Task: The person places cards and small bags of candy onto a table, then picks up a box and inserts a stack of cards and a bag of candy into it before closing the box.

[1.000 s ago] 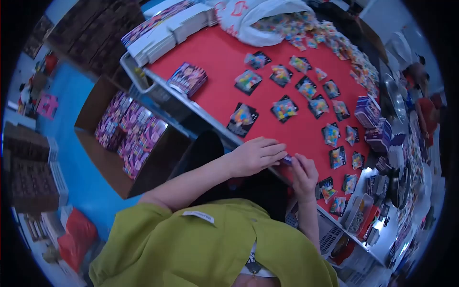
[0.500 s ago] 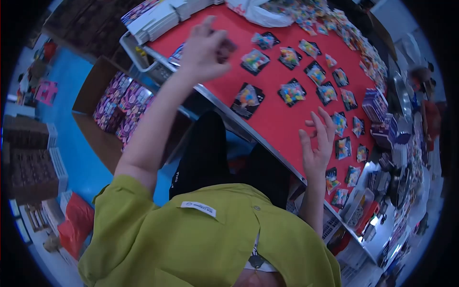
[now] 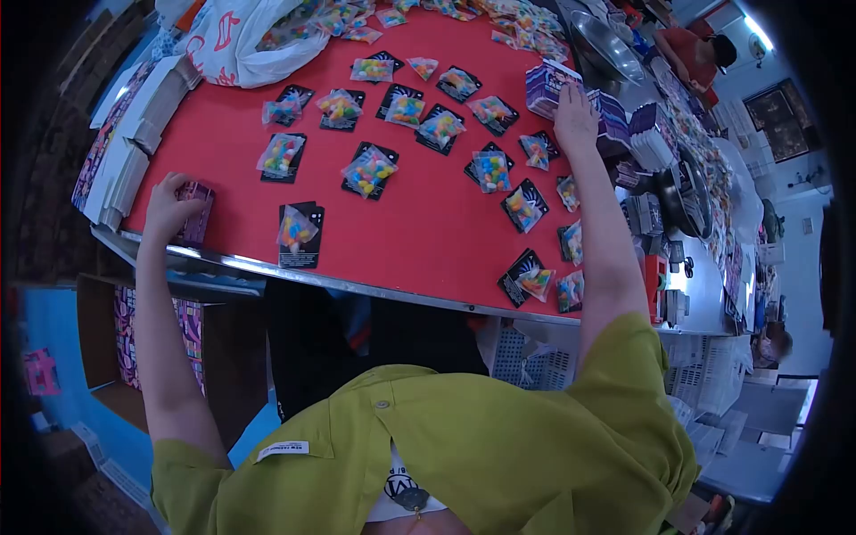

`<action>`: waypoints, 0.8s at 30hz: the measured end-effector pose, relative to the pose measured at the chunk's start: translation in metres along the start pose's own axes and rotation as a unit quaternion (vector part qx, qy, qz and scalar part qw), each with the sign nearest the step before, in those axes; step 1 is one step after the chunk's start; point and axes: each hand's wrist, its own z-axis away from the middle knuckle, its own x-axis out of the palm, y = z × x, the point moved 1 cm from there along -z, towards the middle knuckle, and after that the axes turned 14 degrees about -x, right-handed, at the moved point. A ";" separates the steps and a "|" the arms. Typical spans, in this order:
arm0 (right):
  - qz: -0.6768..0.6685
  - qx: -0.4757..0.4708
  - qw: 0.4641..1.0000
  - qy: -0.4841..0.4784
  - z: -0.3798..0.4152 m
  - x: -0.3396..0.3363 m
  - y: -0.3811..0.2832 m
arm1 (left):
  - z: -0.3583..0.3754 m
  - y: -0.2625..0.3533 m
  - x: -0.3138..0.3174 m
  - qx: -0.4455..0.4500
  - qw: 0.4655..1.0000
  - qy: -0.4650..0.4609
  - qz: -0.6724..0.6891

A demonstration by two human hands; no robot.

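At the left edge of the red table, my left hand (image 3: 168, 212) is closed around a small purple box (image 3: 195, 214) standing near the front edge. My right hand (image 3: 577, 123) reaches to the far right, fingers stretched out over a stack of purple printed cards or flat boxes (image 3: 547, 86); whether it grips any of them cannot be made out. Between my hands lie several black cards, each with a clear bag of colourful candies on it, such as this candy bag (image 3: 368, 172). One candy bag (image 3: 296, 229) on its black card (image 3: 300, 256) lies closest to my left hand.
White folded cartons (image 3: 152, 116) are stacked at the left edge. A white plastic bag (image 3: 241, 45) and a pile of candy bags (image 3: 526, 27) lie at the back. Metal bowls (image 3: 606, 45) stand right. An open cardboard box (image 3: 236, 357) sits below. Another person (image 3: 691, 58) is far right.
My view has turned toward the right. My left hand has come down to the table with the purple box. My right hand has moved from above the table's front to the purple stack.
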 end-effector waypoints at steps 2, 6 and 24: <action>0.055 -0.013 0.998 0.007 -0.005 0.015 0.006 | -0.005 -0.004 -0.001 -0.015 0.999 -0.022 0.046; 0.010 -0.090 0.993 -0.076 -0.011 0.023 0.010 | -0.009 -0.014 0.004 -0.008 0.998 -0.040 0.045; -0.079 -0.118 0.956 0.256 0.028 -0.134 -0.087 | 0.017 0.022 0.021 0.243 0.893 0.376 -0.050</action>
